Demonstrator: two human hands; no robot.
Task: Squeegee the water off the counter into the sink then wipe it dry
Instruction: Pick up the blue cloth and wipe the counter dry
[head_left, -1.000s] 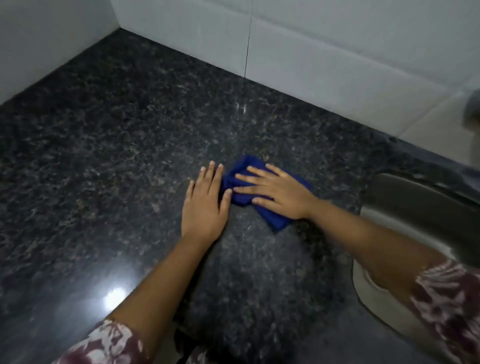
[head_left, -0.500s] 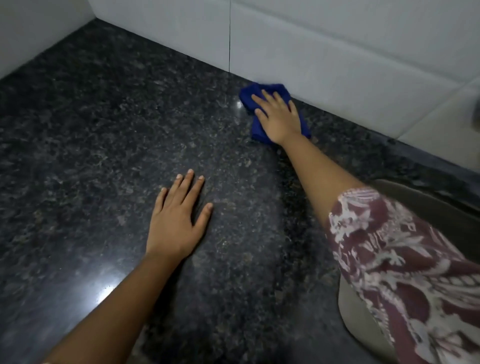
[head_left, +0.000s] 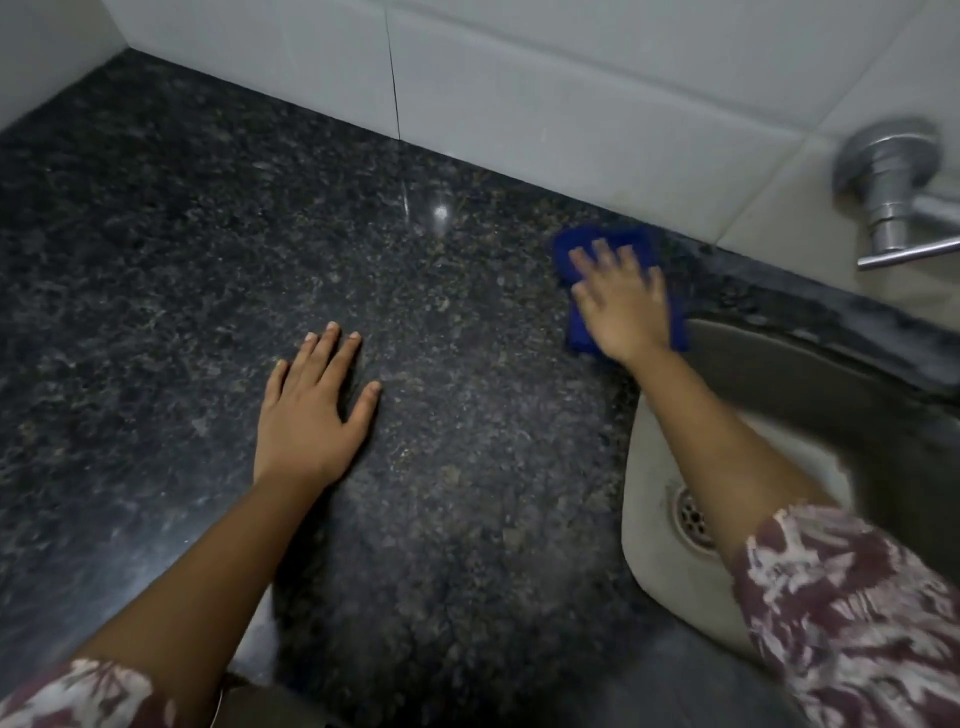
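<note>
A blue cloth (head_left: 576, 332) lies on the dark speckled granite counter (head_left: 208, 260), near the back wall and right beside the sink's upper left corner. My right hand (head_left: 621, 304) presses flat on the cloth with straight, spread fingers; it is motion-blurred. My left hand (head_left: 311, 410) rests palm-down on the bare counter in the middle, fingers straight, holding nothing. The sink (head_left: 654, 530) sits at the right, its drain (head_left: 693, 519) partly hidden by my right forearm. No squeegee is in view.
White wall tiles (head_left: 519, 93) run along the back and left of the counter. A chrome tap (head_left: 893, 192) is mounted on the wall above the sink at the upper right. A light glare spot shows on the counter near the back wall.
My right hand has slid the blue cloth from the middle of the counter to the back wall, then right toward the sink. My left hand stayed flat on the counter.
</note>
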